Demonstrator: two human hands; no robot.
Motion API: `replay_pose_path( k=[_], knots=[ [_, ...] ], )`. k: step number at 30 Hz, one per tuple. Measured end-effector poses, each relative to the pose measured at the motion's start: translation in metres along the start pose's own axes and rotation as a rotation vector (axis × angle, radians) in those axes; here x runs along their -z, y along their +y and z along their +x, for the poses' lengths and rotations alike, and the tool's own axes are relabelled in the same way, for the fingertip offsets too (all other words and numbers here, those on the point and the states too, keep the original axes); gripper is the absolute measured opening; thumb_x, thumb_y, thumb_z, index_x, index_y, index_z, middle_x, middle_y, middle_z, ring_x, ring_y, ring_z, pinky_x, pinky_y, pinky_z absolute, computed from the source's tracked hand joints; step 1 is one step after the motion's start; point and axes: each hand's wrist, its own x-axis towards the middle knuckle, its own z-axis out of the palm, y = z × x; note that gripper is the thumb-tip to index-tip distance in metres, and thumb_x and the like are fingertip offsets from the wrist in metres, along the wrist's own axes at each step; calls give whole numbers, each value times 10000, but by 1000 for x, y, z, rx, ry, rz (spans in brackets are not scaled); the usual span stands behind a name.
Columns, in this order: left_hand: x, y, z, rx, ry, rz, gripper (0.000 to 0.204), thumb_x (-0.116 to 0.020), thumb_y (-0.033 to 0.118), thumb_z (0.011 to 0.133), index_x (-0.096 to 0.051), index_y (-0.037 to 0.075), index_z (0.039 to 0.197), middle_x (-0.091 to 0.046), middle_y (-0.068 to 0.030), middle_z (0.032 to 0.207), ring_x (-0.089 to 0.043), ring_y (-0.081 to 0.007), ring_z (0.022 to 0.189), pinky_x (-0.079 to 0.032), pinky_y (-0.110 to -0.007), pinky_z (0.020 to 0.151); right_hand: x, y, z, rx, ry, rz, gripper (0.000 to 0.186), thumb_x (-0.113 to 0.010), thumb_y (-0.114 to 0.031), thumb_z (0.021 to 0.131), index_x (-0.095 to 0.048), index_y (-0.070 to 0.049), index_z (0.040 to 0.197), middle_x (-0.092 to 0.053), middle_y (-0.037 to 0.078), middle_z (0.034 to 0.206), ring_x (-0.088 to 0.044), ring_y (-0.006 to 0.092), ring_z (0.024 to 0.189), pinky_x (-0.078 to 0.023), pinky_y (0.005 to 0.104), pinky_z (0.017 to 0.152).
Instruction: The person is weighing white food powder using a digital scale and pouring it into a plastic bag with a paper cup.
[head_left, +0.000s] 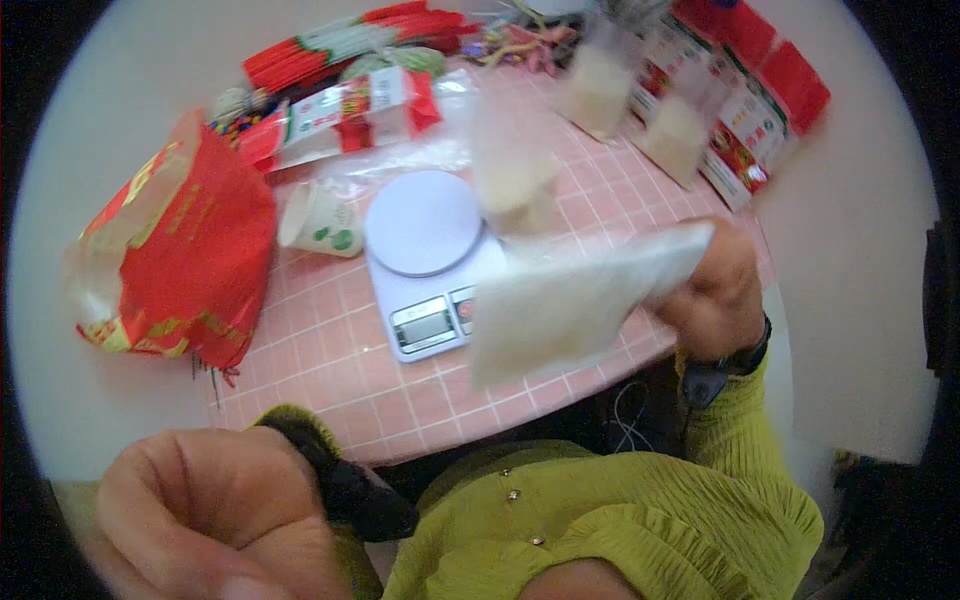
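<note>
My right hand [715, 290] is closed on the edge of a translucent plastic bag [570, 310], smeared by motion. Whitish contents seem to show through it. The bag is tilted over the table's near right part and hides a corner of the kitchen scale [425, 230], which is white with a round platform and a small display. My left hand [220, 510] is raised close at the lower left, its fingers curled in; whatever they may hold is hidden. Beside the scale stands a blurred clear bag [515, 195] with pale grain-like contents.
A paper cup [320, 220] lies left of the scale, near a big red bag [205, 250]. Behind are a red-and-white packet [345, 115] and stacked red packaging [350, 45]. Far right stand filled clear bags [675, 135] and printed packets [745, 140]. Pink-checked cloth [310, 330] covers the table.
</note>
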Motion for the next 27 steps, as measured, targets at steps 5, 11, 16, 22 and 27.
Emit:
replay_pose_path(
  k=[5, 11, 16, 22, 27],
  knots=[
    [3, -11, 18, -157, 194, 26, 183, -697, 252, 757, -593, 236, 607, -523, 133, 580, -490, -51, 659, -383, -207, 641, 1, 69, 38, -214, 621, 504, 262, -557, -127, 991, -630, 15, 1199, -692, 72, 868, -622, 126, 627, -508, 246, 510],
    [21, 8, 30, -27, 258, -166, 243, -702, 198, 732, -527, 224, 565, -494, 117, 551, -503, -61, 636, -391, -212, 608, 26, 189, 74, -546, 546, 491, 232, -600, -211, 990, -657, -34, 1128, -564, -28, 680, -500, 42, 525, -363, 193, 440],
    [18, 5, 33, -78, 235, -42, 275, -685, 179, 764, -513, 211, 551, -481, 113, 539, -493, -63, 640, -382, -211, 615, 20, 240, 107, -615, 590, 557, 163, -592, -204, 990, -642, -51, 959, -589, -6, 706, -519, 72, 522, -402, 227, 447],
    [26, -8, 56, 34, -61, -78, 74, -614, 200, 903, -543, 187, 887, -510, 114, 931, -508, -58, 687, -416, -223, 653, 13, 268, 140, -739, 621, 569, 181, -586, -217, 1000, -578, -51, 1072, -647, 59, 883, -587, 116, 628, -477, 270, 525],
    [4, -5, 34, -63, 158, 22, 187, -667, 268, 836, -612, 145, 708, -525, 48, 702, -470, -85, 680, -378, -243, 648, 6, 272, 134, -838, 576, 671, 338, -570, -241, 1006, -506, -18, 1252, -631, 162, 1187, -662, 213, 786, -533, 332, 598]
  ],
)
